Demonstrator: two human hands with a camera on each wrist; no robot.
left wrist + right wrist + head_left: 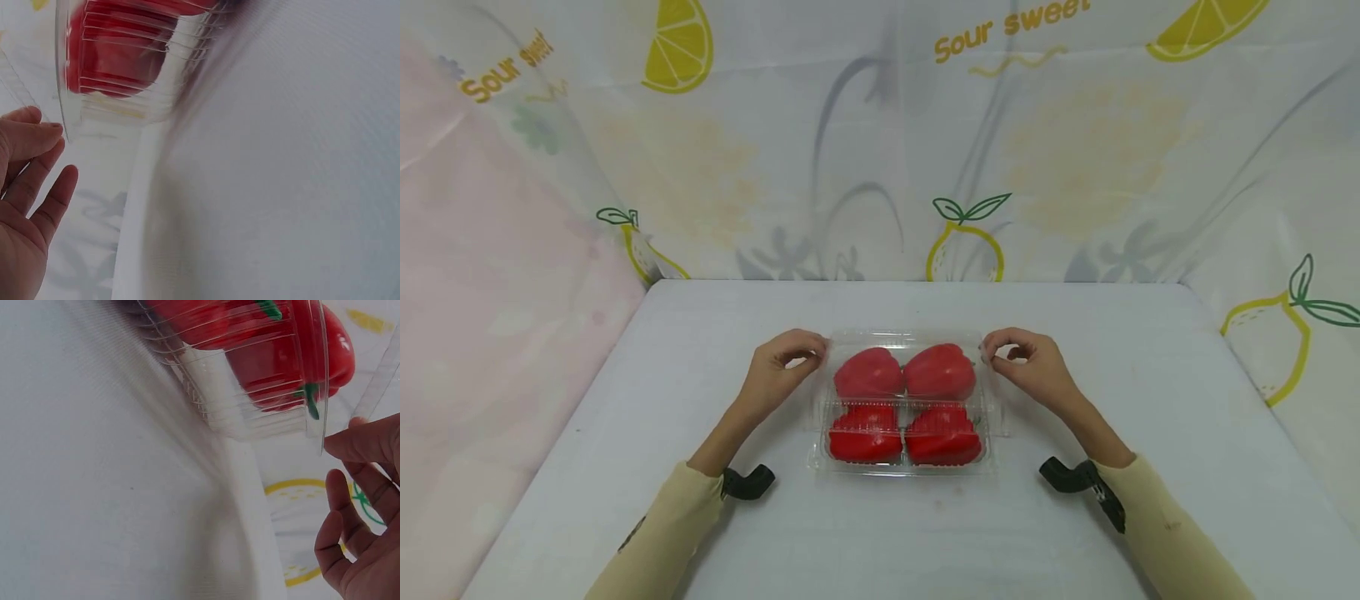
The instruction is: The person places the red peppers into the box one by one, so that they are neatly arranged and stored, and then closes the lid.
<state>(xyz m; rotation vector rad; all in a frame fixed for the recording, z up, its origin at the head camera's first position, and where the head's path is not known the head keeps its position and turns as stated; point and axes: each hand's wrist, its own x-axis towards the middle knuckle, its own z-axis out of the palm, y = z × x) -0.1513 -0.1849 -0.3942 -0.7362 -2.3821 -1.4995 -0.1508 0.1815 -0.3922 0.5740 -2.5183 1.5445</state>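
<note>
A clear plastic clamshell box point(902, 471) sits on the table with several red bell peppers point(940, 372) inside, in two rows. Its clear lid point(880, 337) is raised over the tray and overlaps the far peppers in the head view. At the lid's far left corner, my left hand point(786, 367) pinches the edge between thumb and fingertips. My right hand point(1032, 367) does the same at the far right corner. The right wrist view shows green stems on peppers point(269, 369) behind the ribbed tray wall point(234, 428); the left wrist view shows the tray's other side point(119, 112).
The box stands mid-table on a white tabletop point(700, 333). A lemon-print cloth point(865, 125) hangs behind the table and along its sides. Both forearms carry black curved mounts point(752, 483) at the sleeve cuffs.
</note>
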